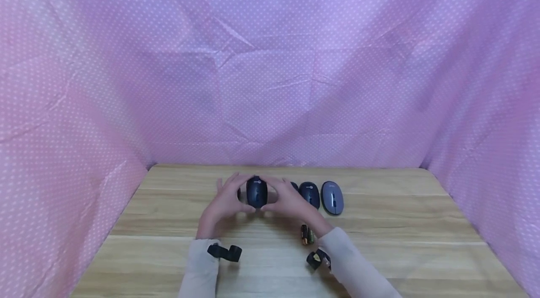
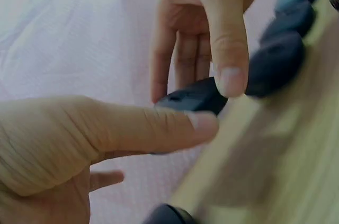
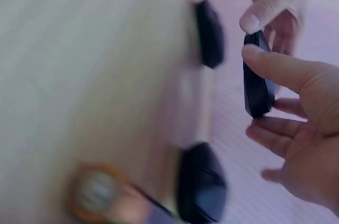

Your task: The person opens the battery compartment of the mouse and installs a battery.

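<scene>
A black computer mouse (image 1: pixel 256 191) is held between both hands, raised off the table in the right wrist view. The left hand (image 1: pixel 224 202) grips one side of it, thumb at the near end and fingers at the far end. From the other side the right hand (image 1: pixel 291 200) pinches it the same way. In the left wrist view the left thumb (image 2: pixel 175 126) lies along the mouse (image 2: pixel 193 97), partly covering it. Both thumbs come close together at one end of the mouse (image 3: pixel 255 83) in the right wrist view.
Right of the hands, a black mouse (image 1: pixel 309 193) and a grey mouse (image 1: pixel 332 198) lie in a row, with another dark mouse (image 1: pixel 294 186) partly behind the right hand. A further dark object (image 1: pixel 238 193) shows behind the left hand. Batteries (image 1: pixel 307 235) lie by the right wrist.
</scene>
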`<state>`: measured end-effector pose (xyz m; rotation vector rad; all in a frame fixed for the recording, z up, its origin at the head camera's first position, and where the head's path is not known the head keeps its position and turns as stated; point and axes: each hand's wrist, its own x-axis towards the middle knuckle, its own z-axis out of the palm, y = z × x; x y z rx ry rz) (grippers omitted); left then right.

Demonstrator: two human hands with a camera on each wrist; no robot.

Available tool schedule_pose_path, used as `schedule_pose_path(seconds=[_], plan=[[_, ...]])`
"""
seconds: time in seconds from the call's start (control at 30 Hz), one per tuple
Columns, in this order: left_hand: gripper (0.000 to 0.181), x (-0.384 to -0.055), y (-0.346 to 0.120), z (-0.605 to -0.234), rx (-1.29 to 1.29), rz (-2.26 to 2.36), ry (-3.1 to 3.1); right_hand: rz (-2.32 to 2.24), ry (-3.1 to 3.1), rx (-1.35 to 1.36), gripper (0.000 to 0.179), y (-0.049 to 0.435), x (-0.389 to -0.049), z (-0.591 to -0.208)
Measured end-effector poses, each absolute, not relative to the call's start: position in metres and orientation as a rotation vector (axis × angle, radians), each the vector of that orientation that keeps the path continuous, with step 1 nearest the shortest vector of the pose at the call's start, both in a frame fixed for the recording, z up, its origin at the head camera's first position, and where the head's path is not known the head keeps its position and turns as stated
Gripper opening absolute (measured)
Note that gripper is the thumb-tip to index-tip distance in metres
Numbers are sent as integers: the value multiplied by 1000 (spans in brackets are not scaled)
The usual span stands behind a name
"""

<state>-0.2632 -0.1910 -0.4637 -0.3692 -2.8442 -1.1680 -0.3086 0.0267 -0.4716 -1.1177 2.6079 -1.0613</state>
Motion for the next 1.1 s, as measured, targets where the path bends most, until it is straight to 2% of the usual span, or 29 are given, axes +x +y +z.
schedule_pose_path(seconds=[0.17,0.33,0.47,0.73,1.1], plan=[[90,-259,-187,-446,-537,-1326,-2695,-1279,2452,-1138,81,47,-304,-447],[75,-254,-176,-430,-606,-1466,-2529,-1499,2318,-1173,66,64,-297,-424],[60,-250,-161,-418,-569,-1604,-2442,-1631,2280,-1133,52,71,-289,-411],[34,-243,-132,-413,-362,-1640,-2450,-1704,2429,-971,36,77,-277,-404],[34,-245,-115,-413,-371,-1871,-2361,-1839,2351,-827,36,81,-271,-399]])
